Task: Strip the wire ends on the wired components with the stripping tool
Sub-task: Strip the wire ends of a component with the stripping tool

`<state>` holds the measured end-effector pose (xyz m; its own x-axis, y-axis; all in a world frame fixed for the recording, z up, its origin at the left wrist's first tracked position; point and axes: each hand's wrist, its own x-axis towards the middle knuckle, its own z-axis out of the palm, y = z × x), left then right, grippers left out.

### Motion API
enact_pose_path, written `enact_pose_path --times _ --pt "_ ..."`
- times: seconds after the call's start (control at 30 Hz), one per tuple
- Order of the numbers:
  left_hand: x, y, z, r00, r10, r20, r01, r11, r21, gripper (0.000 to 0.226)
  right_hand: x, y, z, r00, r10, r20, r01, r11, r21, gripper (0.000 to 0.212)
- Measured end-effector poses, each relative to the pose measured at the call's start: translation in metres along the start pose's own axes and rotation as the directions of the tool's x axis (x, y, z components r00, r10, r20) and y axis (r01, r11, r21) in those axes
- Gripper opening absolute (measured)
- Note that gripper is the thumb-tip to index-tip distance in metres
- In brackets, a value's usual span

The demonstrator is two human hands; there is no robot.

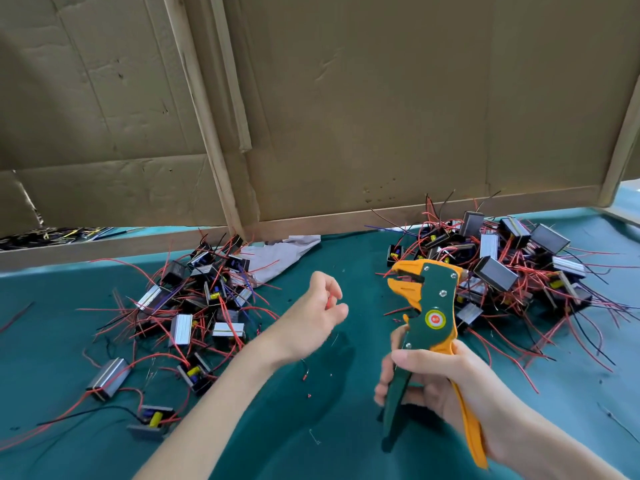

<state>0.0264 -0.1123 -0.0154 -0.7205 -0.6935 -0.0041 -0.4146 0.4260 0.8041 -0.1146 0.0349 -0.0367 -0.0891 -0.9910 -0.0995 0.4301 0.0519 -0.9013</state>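
Observation:
My right hand [436,386] grips the handles of the green and orange stripping tool [427,317], which stands upright with its jaws pointing left above the cloth. My left hand [311,313] hovers left of the jaws with its fingers loosely curled and apart. A tiny red scrap [328,301] shows between its fingertips, and I cannot tell if they touch it. One pile of wired components [197,306] with red and black wires lies at the left. A second, larger pile of wired components [502,268] lies at the right, behind the tool.
A teal cloth [311,427] covers the table, with small red insulation bits [308,395] on it. Cardboard panels [381,116] on a wooden frame wall off the back. A crumpled grey bag [280,254] lies between the piles. Single components [109,377] lie near the front left.

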Motion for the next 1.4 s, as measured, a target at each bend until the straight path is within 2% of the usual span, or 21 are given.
enact_pose_path --times 0.07,0.1,0.17,0.23,0.27,0.33,0.4,0.47,0.6,0.67,0.8,0.9,1.0,1.13,1.3,1.4 --pt "0.002 -0.008 0.008 0.999 0.036 -0.032 -0.028 0.973 0.229 0.011 0.003 -0.002 -0.005 0.999 -0.039 -0.02 0.039 0.999 -0.012 0.018" --pt "0.002 -0.011 0.012 0.999 0.043 -0.015 -0.037 0.958 0.284 0.007 0.004 -0.002 -0.007 0.998 -0.051 -0.034 0.05 0.999 -0.015 0.019" --pt "0.002 -0.013 0.015 0.998 0.019 0.056 -0.037 0.944 0.328 0.006 0.007 -0.002 -0.01 0.997 -0.051 -0.064 0.051 0.999 -0.01 0.018" --pt "0.002 -0.014 0.011 0.995 -0.01 0.102 -0.03 0.923 0.382 0.016 0.009 -0.002 -0.011 0.997 -0.047 -0.059 0.046 0.999 -0.007 0.018" --pt "0.003 -0.015 0.008 0.996 -0.001 0.091 -0.042 0.885 0.464 0.022 0.009 -0.001 -0.012 0.998 -0.042 -0.05 0.042 0.999 -0.008 0.02" --pt "0.003 -0.016 0.003 0.997 0.078 0.019 -0.071 0.744 0.664 0.03 0.009 0.001 -0.013 0.999 -0.032 -0.032 0.031 0.999 -0.015 0.022" --pt "0.002 -0.014 0.0 0.984 0.174 -0.029 -0.095 0.659 0.746 0.026 0.008 0.002 -0.013 1.0 -0.017 -0.025 0.017 1.0 -0.026 0.023" --pt "0.001 -0.011 -0.002 0.978 0.208 0.005 -0.15 0.687 0.711 0.02 0.008 0.002 -0.013 1.0 -0.008 -0.017 0.008 0.999 -0.036 0.023" --pt "0.0 -0.006 -0.003 0.979 0.178 0.102 -0.205 0.863 0.462 0.017 0.008 0.002 -0.014 1.0 -0.001 -0.018 0.0 1.0 -0.03 0.023" --pt "-0.002 -0.004 -0.007 0.978 0.161 0.13 -0.196 0.918 0.344 0.016 0.009 0.002 -0.014 1.0 0.003 -0.014 -0.003 1.0 -0.026 0.024" --pt "-0.003 -0.006 -0.012 0.98 0.15 0.132 -0.187 0.921 0.34 0.006 0.009 0.0 -0.016 1.0 0.016 -0.002 -0.016 0.999 -0.034 0.029" --pt "-0.004 -0.004 -0.011 0.983 0.179 0.044 -0.185 0.95 0.252 0.005 0.008 -0.002 -0.014 0.999 0.04 -0.003 -0.04 0.996 -0.086 0.039" --pt "-0.007 0.006 -0.013 0.967 0.244 -0.073 -0.24 0.969 0.063 0.011 0.006 -0.005 -0.011 0.999 0.053 -0.003 -0.053 0.995 -0.087 0.03" --pt "-0.014 0.03 -0.018 0.929 0.332 -0.162 -0.346 0.936 -0.062 0.017 0.001 -0.01 -0.007 0.997 0.036 0.064 -0.029 0.993 -0.113 0.023" --pt "-0.021 0.043 -0.024 0.929 0.34 -0.148 -0.353 0.933 -0.074 0.008 -0.004 -0.009 -0.005 0.992 0.032 0.121 -0.015 0.99 -0.138 0.037" --pt "-0.023 0.043 -0.027 0.943 0.312 -0.112 -0.323 0.941 -0.097 0.008 -0.005 -0.008 -0.004 0.99 0.034 0.139 -0.017 0.993 -0.12 0.033"
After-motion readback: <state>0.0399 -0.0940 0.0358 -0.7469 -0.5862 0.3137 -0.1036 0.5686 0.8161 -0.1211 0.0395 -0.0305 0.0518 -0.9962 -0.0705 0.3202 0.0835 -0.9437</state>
